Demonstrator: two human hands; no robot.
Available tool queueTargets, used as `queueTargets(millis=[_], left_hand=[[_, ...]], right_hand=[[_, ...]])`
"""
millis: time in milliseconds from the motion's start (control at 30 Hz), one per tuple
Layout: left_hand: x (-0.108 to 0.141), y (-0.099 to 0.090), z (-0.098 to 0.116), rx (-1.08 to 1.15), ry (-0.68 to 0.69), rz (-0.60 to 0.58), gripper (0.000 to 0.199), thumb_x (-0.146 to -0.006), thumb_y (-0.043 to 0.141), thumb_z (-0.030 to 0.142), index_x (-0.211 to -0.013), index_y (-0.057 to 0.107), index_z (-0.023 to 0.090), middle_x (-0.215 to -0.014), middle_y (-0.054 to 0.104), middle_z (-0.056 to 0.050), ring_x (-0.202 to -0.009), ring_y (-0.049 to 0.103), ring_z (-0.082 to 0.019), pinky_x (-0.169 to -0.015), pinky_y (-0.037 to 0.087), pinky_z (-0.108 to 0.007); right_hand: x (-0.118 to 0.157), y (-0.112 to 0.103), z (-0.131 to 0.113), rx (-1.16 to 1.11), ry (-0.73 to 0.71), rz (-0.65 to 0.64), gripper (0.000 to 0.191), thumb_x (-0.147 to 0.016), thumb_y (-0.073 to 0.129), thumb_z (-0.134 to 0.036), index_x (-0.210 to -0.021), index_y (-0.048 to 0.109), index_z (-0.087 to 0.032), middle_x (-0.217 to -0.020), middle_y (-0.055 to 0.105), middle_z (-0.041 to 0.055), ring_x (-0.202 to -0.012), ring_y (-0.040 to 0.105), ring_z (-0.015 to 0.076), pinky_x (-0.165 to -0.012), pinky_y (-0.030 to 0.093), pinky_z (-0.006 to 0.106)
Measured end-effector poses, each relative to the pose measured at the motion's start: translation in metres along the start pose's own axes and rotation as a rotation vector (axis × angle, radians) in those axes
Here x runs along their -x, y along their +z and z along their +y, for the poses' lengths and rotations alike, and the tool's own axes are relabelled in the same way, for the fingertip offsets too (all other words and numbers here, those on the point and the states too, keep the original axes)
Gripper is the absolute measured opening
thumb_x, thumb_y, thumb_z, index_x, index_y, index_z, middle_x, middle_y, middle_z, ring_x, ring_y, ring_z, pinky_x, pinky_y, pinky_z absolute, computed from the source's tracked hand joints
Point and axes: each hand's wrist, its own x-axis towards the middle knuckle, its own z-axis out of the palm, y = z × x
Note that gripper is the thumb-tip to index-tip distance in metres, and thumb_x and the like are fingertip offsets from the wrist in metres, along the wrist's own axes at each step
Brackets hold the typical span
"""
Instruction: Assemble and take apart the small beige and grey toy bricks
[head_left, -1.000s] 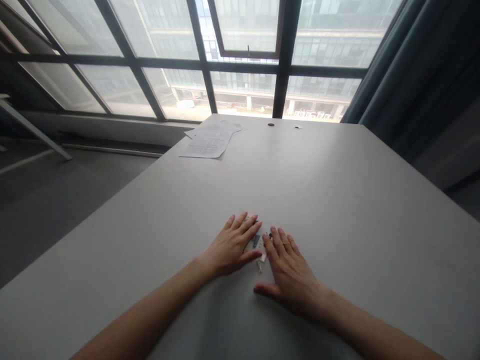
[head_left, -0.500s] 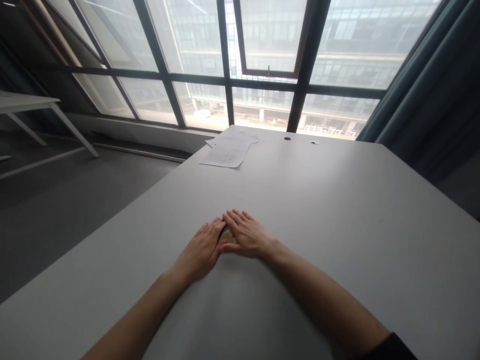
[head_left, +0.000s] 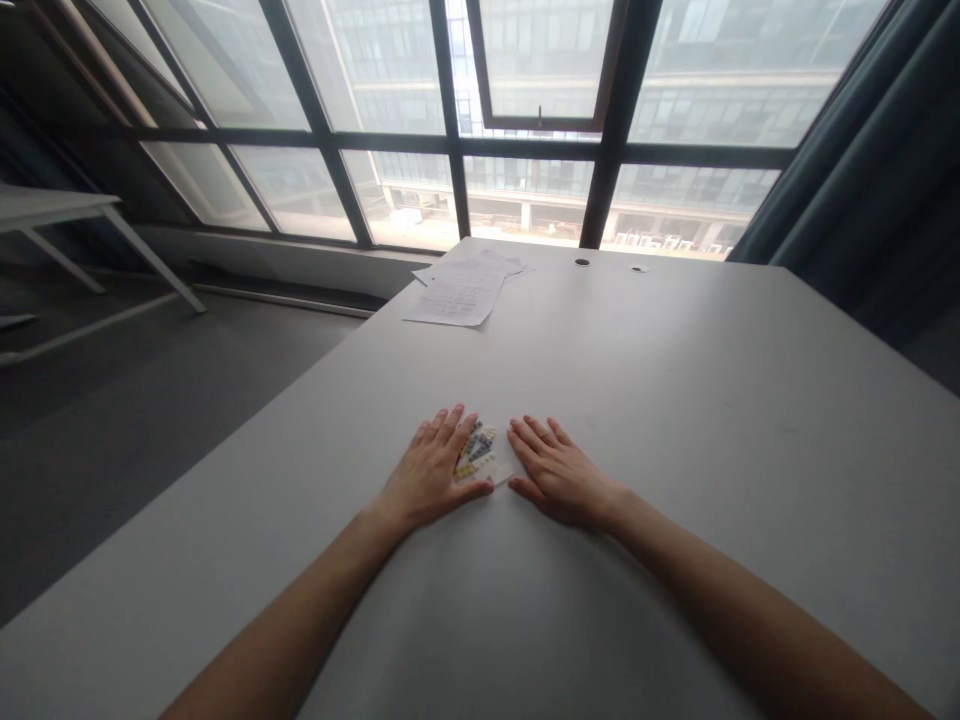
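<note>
We find the left hand (head_left: 431,468) palm down on the table (head_left: 675,590), its fingers a little spread, the thumb set apart along the near side of the pieces (head_left: 478,447). It appears to grip nothing. The pieces, yellow, grey and white, lie in a loose cluster against that hand's inner side, well in from the table's left edge. A pale piece (head_left: 504,475) lies at the cluster's right, between the two thumbs. The right hand (head_left: 551,468) is also palm down, fingers close side by side and thumb apart, a strip of bare table showing between its fingers and the cluster.

We judge the step in hand to be penning the pieces together between the hands. In our view the next move calls for bringing the right hand's inner edge leftward, low against the table, so that the pale piece joins the rest and none slips out at the far gap.

As to what we could not verify: the left hand covers part of the cluster, so no count is possible, and the single shapes are too small to tell. Whether anything lies under either palm is hidden. The pale piece's outline blurs into the table. The table's near edge and near corners are out of frame.
</note>
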Motion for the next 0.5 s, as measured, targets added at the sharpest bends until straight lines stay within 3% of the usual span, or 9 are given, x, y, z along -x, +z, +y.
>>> queueTargets(millis=[267,500], left_hand=[[-0.024,-0.002,0.004,-0.003,0.048,-0.035,0.069,-0.084,0.044,0.063,-0.142,0.035,0.026,-0.148,0.037,-0.008,-0.137,0.03,-0.032,-0.111,0.023,-0.053],[-0.038,0.004,0.003,-0.001,-0.001,0.028,0.06,-0.087,0.042,0.059,-0.136,0.043,0.025,-0.145,0.042,-0.008,-0.136,0.032,-0.03,-0.11,0.025,-0.052]], right_hand=[[-0.035,0.006,-0.001,-0.031,0.071,0.039,0.055,-0.097,0.03,-0.04,-0.146,0.028,-0.016,-0.152,0.028,0.0077,-0.142,0.018,0.0277,-0.114,0.012,0.052],[-0.028,0.003,0.005,-0.197,0.234,0.204,0.051,-0.094,0.036,-0.034,-0.139,0.041,-0.01,-0.147,0.039,0.0126,-0.137,0.031,0.0251,-0.114,0.021,0.043]])
